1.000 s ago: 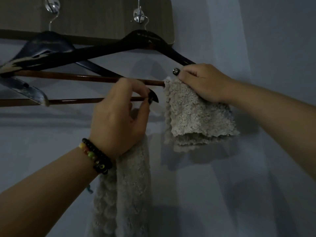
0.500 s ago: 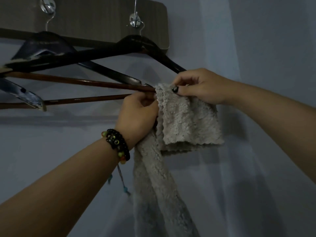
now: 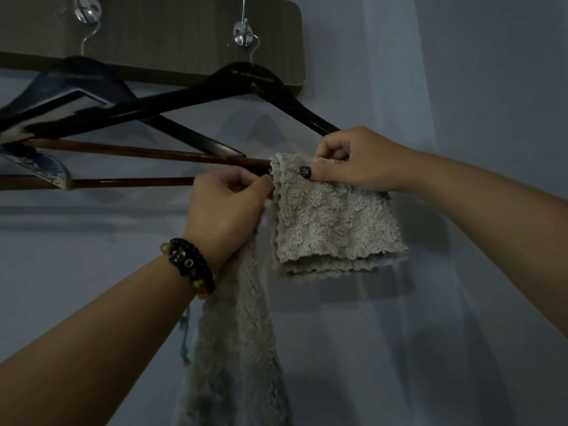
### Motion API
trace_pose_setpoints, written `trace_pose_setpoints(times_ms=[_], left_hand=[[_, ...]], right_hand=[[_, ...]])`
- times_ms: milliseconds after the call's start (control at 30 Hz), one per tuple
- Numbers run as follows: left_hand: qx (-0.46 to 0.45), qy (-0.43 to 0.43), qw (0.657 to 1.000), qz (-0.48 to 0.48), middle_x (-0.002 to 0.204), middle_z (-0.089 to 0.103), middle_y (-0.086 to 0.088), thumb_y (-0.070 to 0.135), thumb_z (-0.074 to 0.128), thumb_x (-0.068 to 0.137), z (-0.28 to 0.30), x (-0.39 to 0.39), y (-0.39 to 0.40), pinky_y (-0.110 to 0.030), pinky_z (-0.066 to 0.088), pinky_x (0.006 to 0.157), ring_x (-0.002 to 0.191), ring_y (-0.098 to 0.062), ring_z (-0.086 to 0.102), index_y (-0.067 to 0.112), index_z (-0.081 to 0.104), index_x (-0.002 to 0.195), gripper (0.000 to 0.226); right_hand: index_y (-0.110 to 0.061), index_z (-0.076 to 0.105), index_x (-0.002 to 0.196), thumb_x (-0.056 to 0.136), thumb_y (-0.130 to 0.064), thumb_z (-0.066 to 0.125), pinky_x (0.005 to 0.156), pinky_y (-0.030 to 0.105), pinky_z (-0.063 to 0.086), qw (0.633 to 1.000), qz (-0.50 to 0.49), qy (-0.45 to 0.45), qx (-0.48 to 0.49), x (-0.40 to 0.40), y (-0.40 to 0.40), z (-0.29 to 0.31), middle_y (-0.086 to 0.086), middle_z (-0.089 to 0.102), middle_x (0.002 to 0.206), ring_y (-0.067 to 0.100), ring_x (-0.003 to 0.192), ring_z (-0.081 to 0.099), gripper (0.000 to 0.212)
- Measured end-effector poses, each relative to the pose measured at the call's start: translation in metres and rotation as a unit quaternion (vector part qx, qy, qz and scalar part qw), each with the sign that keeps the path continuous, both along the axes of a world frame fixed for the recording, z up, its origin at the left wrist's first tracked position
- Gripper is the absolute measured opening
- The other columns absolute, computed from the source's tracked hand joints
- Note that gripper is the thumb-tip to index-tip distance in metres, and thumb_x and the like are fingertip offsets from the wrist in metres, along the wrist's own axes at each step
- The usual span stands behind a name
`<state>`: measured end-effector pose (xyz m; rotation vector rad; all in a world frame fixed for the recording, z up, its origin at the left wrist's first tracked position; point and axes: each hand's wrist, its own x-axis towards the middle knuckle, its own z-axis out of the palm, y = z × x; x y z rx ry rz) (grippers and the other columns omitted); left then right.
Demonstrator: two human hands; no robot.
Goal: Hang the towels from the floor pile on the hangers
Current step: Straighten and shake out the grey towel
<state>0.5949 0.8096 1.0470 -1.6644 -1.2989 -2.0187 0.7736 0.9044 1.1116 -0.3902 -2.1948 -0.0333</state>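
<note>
A grey fluffy towel (image 3: 332, 219) is draped over the right end of a black hanger's (image 3: 190, 99) brown bar (image 3: 172, 156). Its short folded end hangs in front, and a long tail (image 3: 239, 348) drops down below my left wrist. My right hand (image 3: 353, 161) pinches the towel's top edge at the bar, thumb on the front. My left hand (image 3: 227, 204) grips the towel's left edge just under the bar, fingers curled. The hanger hangs from a metal hook (image 3: 244, 35).
A second dark hanger (image 3: 76, 96) with its own brown bar (image 3: 123, 182) hangs to the left from another hook (image 3: 87, 13). Both hooks sit on a wooden wall board (image 3: 172, 41). A pale blue wall is behind. The floor pile is out of view.
My left hand has moved right from the lower bar to the towel's left edge. My right hand has lowered slightly and now pinches the towel's top at the bar.
</note>
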Motion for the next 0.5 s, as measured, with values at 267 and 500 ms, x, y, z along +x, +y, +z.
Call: trace_pose_setpoints(times_ms=[267, 500], left_hand=[[0.03, 0.158, 0.975, 0.156, 0.061, 0.064, 0.003, 0.034, 0.063, 0.09, 0.013, 0.01, -0.007, -0.022, 0.043, 0.047, 0.051, -0.007, 0.054, 0.017, 0.066, 0.068, 0.027], [0.032, 0.164, 0.966, 0.2, 0.06, 0.064, 0.004, 0.042, 0.063, 0.087, 0.022, 0.018, -0.007, -0.033, 0.056, 0.056, 0.056, -0.011, 0.062, 0.02, 0.064, 0.067, 0.03]], right_hand=[[-0.014, 0.068, 0.088, 0.083, -0.042, 0.07, 0.071, 0.026, 0.047, 0.999, 0.006, 0.008, 0.03, -0.003, 0.004, -0.003, -0.008, 0.063, 0.076, 0.0, 0.068, 0.056, 0.028], [-0.015, 0.07, 0.087, 0.081, -0.042, 0.071, 0.075, 0.029, 0.05, 0.998, 0.012, 0.011, 0.053, 0.001, 0.008, -0.002, 0.0, 0.069, 0.085, 0.009, 0.081, 0.064, 0.027]])
